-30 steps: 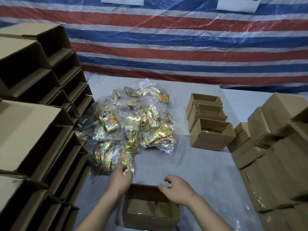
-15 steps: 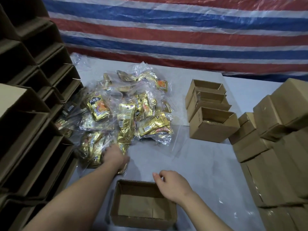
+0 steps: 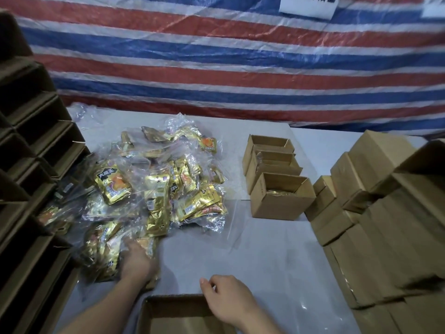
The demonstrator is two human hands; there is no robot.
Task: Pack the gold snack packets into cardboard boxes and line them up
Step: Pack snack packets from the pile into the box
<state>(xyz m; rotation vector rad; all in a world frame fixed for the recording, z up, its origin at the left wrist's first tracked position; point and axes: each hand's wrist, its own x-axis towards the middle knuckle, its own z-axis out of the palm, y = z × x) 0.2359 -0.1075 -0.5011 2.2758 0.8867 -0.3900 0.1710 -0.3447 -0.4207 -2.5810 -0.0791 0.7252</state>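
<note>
Head view: packing is partly done, with a large pile of packets remaining

Head camera is looking down at a grey tabletop (image 3: 277, 256) backed by a red, white and blue striped tarp (image 3: 240, 68).

Progress, as a judgement: three open cardboard boxes (image 3: 280, 196) are sitting in a row at the right of centre, touching one another front to back. The nearest is showing gold packets inside, and the middle one seems to be holding some too; the contents of the farthest cannot be made out. A big loose pile of gold snack packets (image 3: 154, 189), many in clear plastic bags, is lying at the left of centre, so most of the packing appears to be left. An empty box (image 3: 178, 317) is waiting at the bottom edge, nearest the person. Stacks of open empty boxes (image 3: 31, 189) are standing along the left side, and stacked cardboard boxes (image 3: 385, 225) are filling the right side; whether those are packed cannot be told.

Left hand (image 3: 138, 260) is reaching into the near edge of the pile, fingers curling down over a few packets and apparently gathering them; the fingertips are hidden, so the grasp itself is a judgement.

Right hand (image 3: 227, 298) is resting on the far right rim of the empty box, fingers loosely curled with the thumb by the corner, seeming to be steadying it without holding any packet.
</note>
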